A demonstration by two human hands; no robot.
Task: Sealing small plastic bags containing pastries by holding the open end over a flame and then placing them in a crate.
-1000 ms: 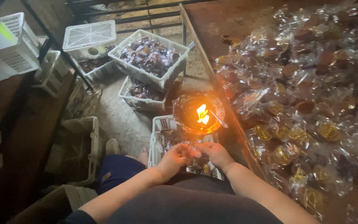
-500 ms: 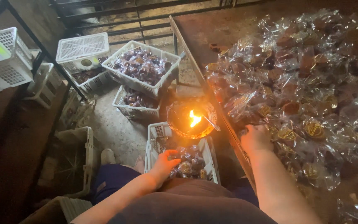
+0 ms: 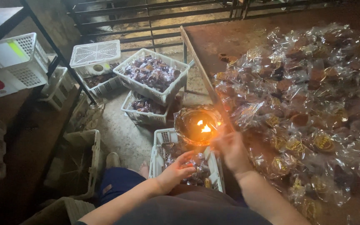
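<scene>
Head view: beside the flame bowl (image 3: 198,126), the left hand (image 3: 176,171) rests with loosely curled fingers on wrapped sweets in the white basket (image 3: 162,146) just below it; the right hand (image 3: 231,148), grip unclear, hovers at the desk (image 3: 230,37) edge.

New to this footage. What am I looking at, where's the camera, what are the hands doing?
There is no machine: a person works with two bare hands, filmed by one camera worn on their head and looking down.

The left hand rests over a white basket of wrapped pieces at their knees. The right hand is at the edge of the table, next to a bowl with a small flame. It looks blurred, so whether it holds anything is unclear.

On the table lies a big heap of clear-wrapped brown pieces. More white baskets stand on the floor beyond.
</scene>
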